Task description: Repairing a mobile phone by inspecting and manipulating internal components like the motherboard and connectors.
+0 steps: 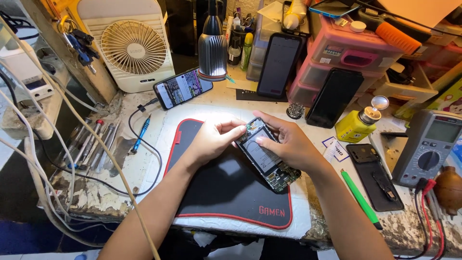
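The opened phone [266,156] sits at the centre of the frame, back cover off and circuit boards exposed, held just above the black red-edged mat [226,192]. Its long axis runs diagonally, from upper left near the fingertips down to lower right. The right hand [288,142] wraps the phone from the right side, thumb laid across the exposed inner face and fingers closed around its far edge. The left hand [216,139] comes in from the left, fingertips pinched at the phone's upper left corner, touching it; whether it grips any small part there cannot be told. Both hands touch the phone, but the right one carries it. To the lower right a removed back cover [375,175] lies beside a green pen [360,197]; screwdrivers [91,144] rest at the left.
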